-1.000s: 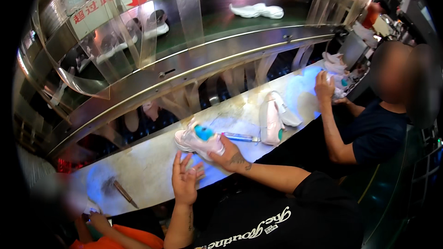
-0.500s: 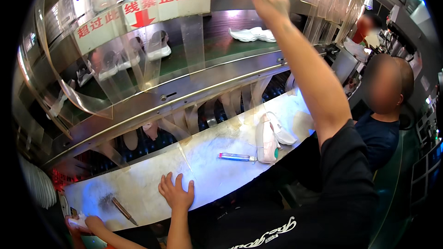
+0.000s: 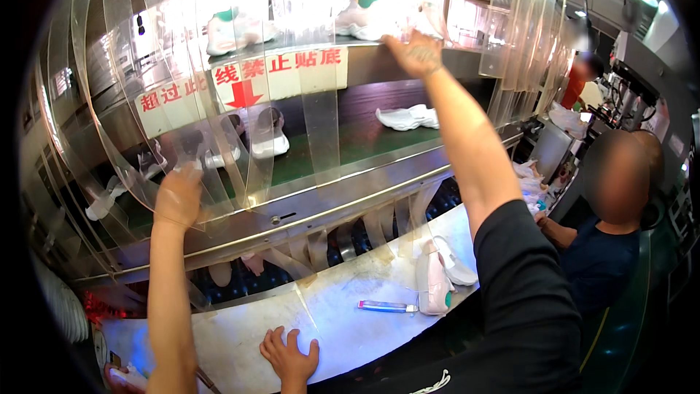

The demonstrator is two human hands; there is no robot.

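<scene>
My left hand [image 3: 289, 356] lies flat on the pale worktable [image 3: 251, 314] with fingers spread and nothing in it. My right arm stretches up to the bright upper shelf. There my right hand [image 3: 417, 52] shows its thumb and fingers apart, just beneath white-and-pink shoes [image 3: 359, 20]. Glare hides whether its fingertips touch one. Beside the table's front edge, a pink-and-white shoe [image 3: 433, 277] rests against a white sole [image 3: 455, 261]. A blue-handled utility knife [image 3: 388, 306] lies left of that shoe.
A co-worker's hand [image 3: 179, 195] reaches to the conveyor from the left; another hand [image 3: 117, 378] holds something white. Clear hanging strips [image 3: 321, 124] cross the shelves. A white sole pair [image 3: 407, 117] and dark-lined shoes [image 3: 270, 135] sit on the green belt. A person [image 3: 605, 263] stands right.
My right hand has come down slightly and the white thing it held no longer shows in it. The co-worker's arm at left has risen to the conveyor. The view has tilted upward.
</scene>
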